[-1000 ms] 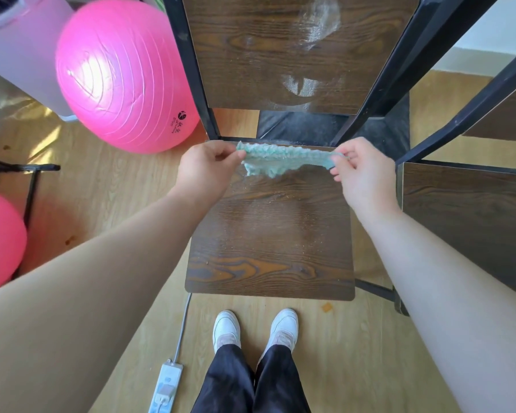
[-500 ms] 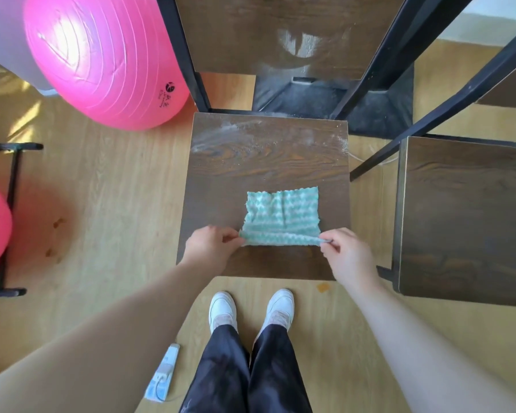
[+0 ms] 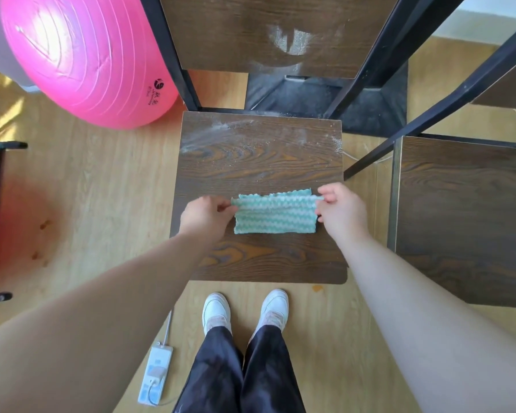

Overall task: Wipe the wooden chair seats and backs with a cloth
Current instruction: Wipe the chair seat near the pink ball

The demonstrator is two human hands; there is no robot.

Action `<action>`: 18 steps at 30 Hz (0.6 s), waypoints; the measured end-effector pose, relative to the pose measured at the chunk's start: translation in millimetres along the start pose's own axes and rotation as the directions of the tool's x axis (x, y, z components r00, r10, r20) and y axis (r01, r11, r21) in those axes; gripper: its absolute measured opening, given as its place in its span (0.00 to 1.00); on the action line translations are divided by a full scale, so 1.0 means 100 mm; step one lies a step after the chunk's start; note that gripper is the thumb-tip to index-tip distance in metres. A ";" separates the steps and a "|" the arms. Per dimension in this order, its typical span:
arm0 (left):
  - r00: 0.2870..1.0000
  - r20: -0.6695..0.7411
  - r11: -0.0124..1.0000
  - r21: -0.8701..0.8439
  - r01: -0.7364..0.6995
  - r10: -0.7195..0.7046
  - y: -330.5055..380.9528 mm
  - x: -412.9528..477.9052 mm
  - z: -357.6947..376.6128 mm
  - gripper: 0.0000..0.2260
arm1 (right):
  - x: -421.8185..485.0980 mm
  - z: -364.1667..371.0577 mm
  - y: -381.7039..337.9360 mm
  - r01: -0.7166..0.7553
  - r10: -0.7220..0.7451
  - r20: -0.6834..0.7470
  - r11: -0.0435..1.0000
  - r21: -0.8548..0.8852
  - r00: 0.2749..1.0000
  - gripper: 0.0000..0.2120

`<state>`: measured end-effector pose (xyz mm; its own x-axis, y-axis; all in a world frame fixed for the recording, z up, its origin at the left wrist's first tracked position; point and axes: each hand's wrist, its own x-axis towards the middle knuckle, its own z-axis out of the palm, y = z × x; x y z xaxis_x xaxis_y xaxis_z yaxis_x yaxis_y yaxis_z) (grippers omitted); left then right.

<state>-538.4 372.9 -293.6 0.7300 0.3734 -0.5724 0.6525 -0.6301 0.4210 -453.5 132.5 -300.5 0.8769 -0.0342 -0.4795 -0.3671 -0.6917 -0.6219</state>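
Wood floor (image 3: 102,204), dusty chair seat (image 3: 259,162) centre. Saw teal cloth (image 3: 274,217) flat on it. Pinched at left edge by left hand (image 3: 204,217), right top corner by right hand (image 3: 343,214), hands apart at either end.

Nothing can be read for certain. The pink ball (image 3: 81,55), to the left of and behind the seat (image 3: 262,162), carries a dark round logo (image 3: 159,83) on its side nearest the seat. There are characters and a line of tiny print beside the logo, all too small to make out. The power strip (image 3: 155,374), on the floor in front of the seat's left corner, bears a pale, illegible label.
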 end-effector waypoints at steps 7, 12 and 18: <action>1.000 -0.007 0.986 0.167 0.001 0.000 -0.05 0.21 0.11 0.13 | 0.27 0.16 0.02 -0.006 0.004 -0.010 0.979 -0.205 1.000 0.13; 0.989 -0.045 0.898 0.426 -0.107 0.140 -0.15 0.09 0.15 0.28 | 0.06 0.24 0.21 -0.150 0.117 -0.110 0.921 -0.358 0.987 0.15; 0.976 0.008 0.757 0.630 -0.174 0.218 -0.18 0.02 0.13 0.29 | -0.02 0.38 0.17 -0.181 0.158 -0.100 0.936 -0.303 0.982 0.14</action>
<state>-551.2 375.7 -311.3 0.8531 0.2220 -0.4722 0.2386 -0.9708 -0.0253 -473.6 148.7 -333.4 0.8347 -0.2147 -0.5071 -0.4081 -0.8595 -0.3078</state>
